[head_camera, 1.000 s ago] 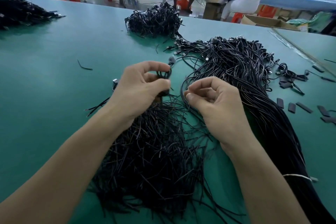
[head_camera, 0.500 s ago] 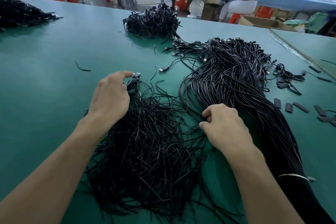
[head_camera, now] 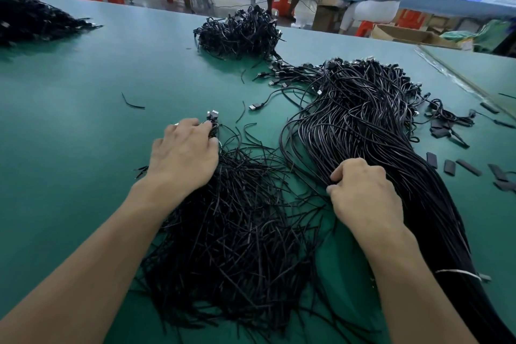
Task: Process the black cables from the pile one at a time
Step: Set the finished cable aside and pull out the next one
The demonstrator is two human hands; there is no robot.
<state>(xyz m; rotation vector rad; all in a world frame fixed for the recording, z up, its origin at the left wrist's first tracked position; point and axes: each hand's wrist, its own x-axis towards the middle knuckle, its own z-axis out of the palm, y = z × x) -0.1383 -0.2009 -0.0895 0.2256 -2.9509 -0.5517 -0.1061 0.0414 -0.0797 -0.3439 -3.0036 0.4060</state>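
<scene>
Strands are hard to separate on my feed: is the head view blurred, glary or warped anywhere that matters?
Head view: wide-angle stretch exaggerates the forearms toward the lower corners; left hand and right hand are sharp, without motion blur; soft sheen on the cable bundle separates its strands; the thin-wire pile reads as a matte dark tangle; shadows are soft.
</scene>
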